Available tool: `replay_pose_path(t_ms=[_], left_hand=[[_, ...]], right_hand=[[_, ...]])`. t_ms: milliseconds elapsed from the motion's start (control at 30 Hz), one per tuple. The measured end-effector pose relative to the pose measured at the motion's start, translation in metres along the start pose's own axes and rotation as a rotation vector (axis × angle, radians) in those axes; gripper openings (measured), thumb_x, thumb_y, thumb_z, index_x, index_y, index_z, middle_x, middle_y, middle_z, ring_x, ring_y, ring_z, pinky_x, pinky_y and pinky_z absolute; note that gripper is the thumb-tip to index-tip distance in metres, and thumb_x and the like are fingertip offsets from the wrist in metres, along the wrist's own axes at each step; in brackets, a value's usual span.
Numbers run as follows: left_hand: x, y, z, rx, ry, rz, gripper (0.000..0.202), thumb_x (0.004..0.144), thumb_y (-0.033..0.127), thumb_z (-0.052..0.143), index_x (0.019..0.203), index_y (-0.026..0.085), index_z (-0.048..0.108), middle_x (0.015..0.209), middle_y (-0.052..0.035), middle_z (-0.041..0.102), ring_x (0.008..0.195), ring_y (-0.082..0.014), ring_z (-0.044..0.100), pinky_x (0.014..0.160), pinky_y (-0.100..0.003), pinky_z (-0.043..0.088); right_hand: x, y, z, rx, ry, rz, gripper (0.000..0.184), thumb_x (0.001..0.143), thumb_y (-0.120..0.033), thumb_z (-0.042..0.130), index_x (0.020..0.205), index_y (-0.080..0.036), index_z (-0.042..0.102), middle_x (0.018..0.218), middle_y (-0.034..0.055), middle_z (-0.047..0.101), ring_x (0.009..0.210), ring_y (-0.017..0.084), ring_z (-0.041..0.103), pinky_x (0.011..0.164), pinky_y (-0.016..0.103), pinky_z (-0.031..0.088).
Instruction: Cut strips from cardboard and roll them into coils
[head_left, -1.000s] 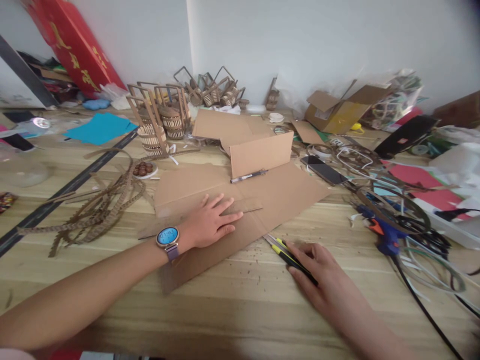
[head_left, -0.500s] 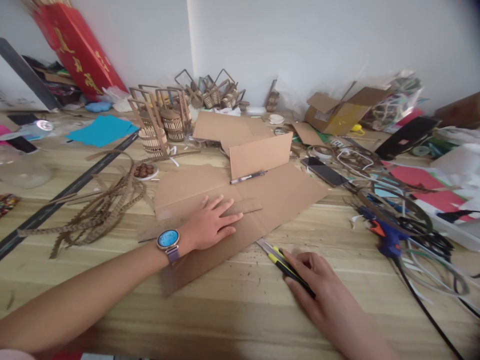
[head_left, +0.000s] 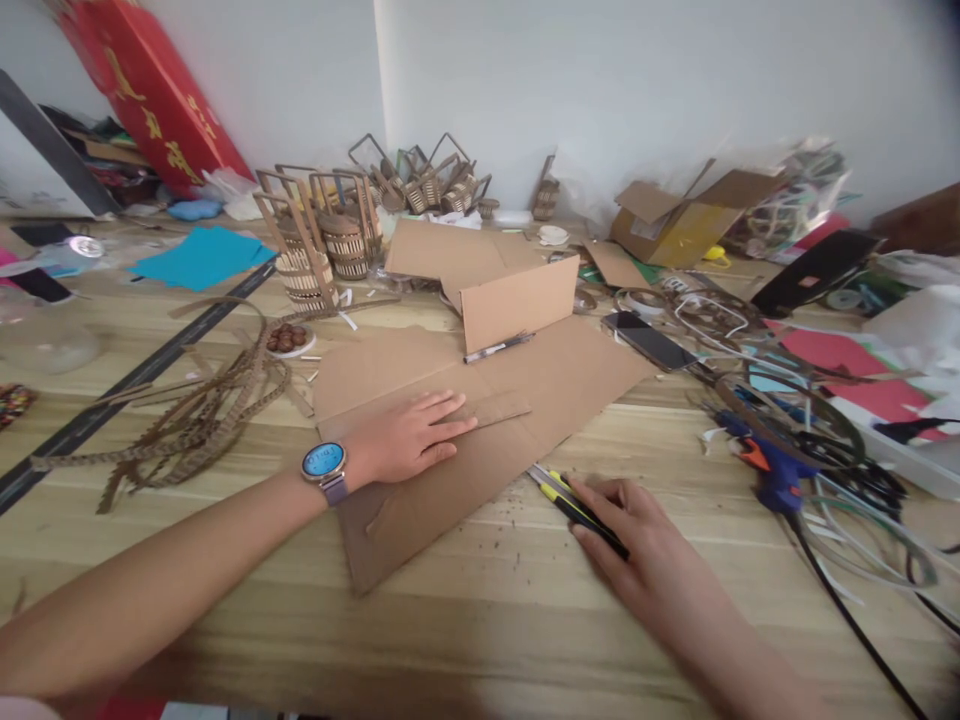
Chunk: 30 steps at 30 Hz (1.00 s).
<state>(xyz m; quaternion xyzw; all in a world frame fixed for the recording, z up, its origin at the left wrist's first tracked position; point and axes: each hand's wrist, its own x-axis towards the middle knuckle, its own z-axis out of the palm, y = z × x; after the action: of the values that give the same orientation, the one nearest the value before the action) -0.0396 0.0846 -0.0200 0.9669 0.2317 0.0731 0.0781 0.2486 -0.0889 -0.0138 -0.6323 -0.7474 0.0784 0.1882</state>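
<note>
My left hand (head_left: 409, 438), with a watch at the wrist, lies flat with fingers spread on a large sheet of cardboard (head_left: 570, 390). Under its fingers is a narrow cardboard strip (head_left: 499, 408), whose right end sticks out. In my right hand (head_left: 630, 535) is a black and yellow utility knife (head_left: 574, 510), its blade tip at the sheet's near edge. A pen (head_left: 499, 347) lies on the sheet, at the foot of an upright cardboard flap (head_left: 520, 303).
Bamboo strips (head_left: 214, 415) and small lidded baskets (head_left: 304, 280) stand or lie to the left. A phone (head_left: 649, 340), a blue glue gun (head_left: 780, 475) and coiled strips (head_left: 795, 420) are on the right. An open carton (head_left: 682, 220) sits at the back.
My left hand has shifted slightly left. The cardboard's near-left corner has moved a little right, and more of it shows. The knife tip has moved slightly right and up.
</note>
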Motion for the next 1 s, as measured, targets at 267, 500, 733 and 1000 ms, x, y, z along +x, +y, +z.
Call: replay_pose_path(t_ms=[267,500,733,1000], left_hand=[[0.002,0.005,0.002,0.030,0.001,-0.018,0.046,0.103,0.040,0.028,0.145,0.026,0.042,0.155,-0.0071,0.032,0.144,-0.0240,0.026,0.118,-0.045,0.024],[0.001,0.005,0.002,0.019,0.006,-0.023,0.046,0.103,0.041,0.028,0.144,0.026,0.043,0.155,-0.0080,0.033,0.144,-0.0235,0.027,0.117,-0.045,0.024],[0.001,0.004,0.003,0.015,0.025,-0.017,0.046,0.103,0.041,0.029,0.144,0.026,0.043,0.155,-0.0073,0.033,0.144,-0.0234,0.028,0.117,-0.045,0.024],[0.002,0.006,0.002,0.037,0.015,-0.029,0.045,0.103,0.040,0.031,0.144,0.026,0.043,0.154,-0.0084,0.034,0.143,-0.0236,0.028,0.117,-0.045,0.025]], right_hand=[[-0.005,-0.004,0.004,-0.023,0.031,-0.053,0.040,0.090,-0.029,0.049,0.128,-0.022,0.061,0.097,0.0108,0.062,0.089,0.025,0.062,0.078,0.041,0.057],[-0.011,-0.014,0.006,0.010,0.005,-0.077,0.040,0.090,-0.028,0.049,0.128,-0.022,0.061,0.096,0.0110,0.061,0.087,0.024,0.062,0.076,0.042,0.058],[-0.011,-0.026,0.009,0.004,-0.016,-0.102,0.040,0.090,-0.024,0.050,0.129,-0.021,0.060,0.097,0.0116,0.061,0.088,0.025,0.062,0.076,0.041,0.058],[-0.016,-0.040,0.011,0.021,-0.040,-0.125,0.041,0.089,-0.021,0.050,0.129,-0.020,0.059,0.096,0.0115,0.061,0.084,0.024,0.062,0.073,0.041,0.059]])
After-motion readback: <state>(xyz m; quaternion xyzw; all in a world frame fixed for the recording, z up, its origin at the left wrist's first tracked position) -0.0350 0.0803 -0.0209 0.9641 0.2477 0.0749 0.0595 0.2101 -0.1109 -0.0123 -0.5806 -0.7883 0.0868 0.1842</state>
